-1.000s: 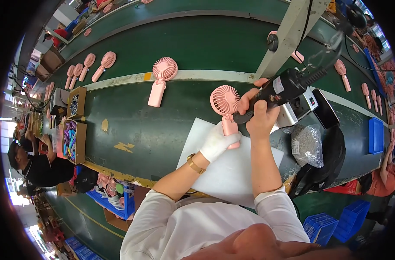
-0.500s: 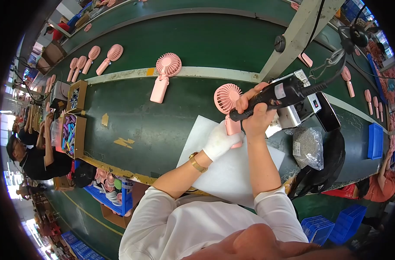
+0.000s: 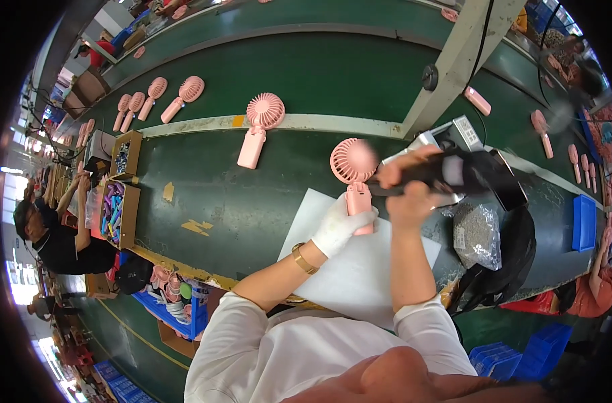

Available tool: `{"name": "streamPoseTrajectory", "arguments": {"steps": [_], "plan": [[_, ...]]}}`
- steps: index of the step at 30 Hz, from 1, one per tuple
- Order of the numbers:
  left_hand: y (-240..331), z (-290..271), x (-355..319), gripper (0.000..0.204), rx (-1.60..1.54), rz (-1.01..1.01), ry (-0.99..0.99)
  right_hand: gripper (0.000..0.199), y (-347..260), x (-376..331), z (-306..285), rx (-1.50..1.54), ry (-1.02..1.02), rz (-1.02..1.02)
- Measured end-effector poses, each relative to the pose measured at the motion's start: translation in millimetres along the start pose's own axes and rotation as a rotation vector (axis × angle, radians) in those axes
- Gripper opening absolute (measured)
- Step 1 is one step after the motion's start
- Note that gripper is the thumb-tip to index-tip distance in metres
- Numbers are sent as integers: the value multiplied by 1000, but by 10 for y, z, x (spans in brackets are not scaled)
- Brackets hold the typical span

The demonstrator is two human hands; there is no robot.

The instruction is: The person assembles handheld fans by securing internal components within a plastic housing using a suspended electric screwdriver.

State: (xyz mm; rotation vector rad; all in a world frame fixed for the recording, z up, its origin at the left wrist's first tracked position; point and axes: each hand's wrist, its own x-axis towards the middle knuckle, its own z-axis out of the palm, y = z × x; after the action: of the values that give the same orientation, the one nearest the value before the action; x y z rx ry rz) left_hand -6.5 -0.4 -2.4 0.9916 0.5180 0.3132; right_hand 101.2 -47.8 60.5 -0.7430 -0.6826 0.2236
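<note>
Pink fan over the white sheet's upper edge, handle wrapped by the gloved fingers of the left hand; right hand grips a blurred black tool; a careless swing could scratch the casing.

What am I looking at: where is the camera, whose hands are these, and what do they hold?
No robot: a head-worn fisheye camera looks down at its wearer's hands, and its lens bends straight edges. The white-gloved left hand holds a pink plastic handheld fan; the bare right hand, blurred, grips a black cylindrical tool. Beneath, a white flat sheet lies on a dark green worktop. Another pink fan lies farther left, and a clear plastic bag with grey contents sits at right.
</note>
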Motion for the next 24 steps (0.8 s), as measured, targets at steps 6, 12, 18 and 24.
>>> {"name": "streamPoseTrajectory", "arguments": {"steps": [6, 12, 18, 24], "plan": [[760, -254, 686, 67, 488, 440, 95, 32, -379, 108, -84, -360, 116, -51], [1070, -1033, 755, 74, 1283, 618, 781, 50, -205, 149, -169, -605, 91, -55], [1151, -1660, 644, 54, 1563, 197, 739, 49, -232, 147, -124, -615, 58, -49], [810, -796, 289, 33, 334, 344, 213, 40, -156, 130, -98, -403, 10, 56]]}}
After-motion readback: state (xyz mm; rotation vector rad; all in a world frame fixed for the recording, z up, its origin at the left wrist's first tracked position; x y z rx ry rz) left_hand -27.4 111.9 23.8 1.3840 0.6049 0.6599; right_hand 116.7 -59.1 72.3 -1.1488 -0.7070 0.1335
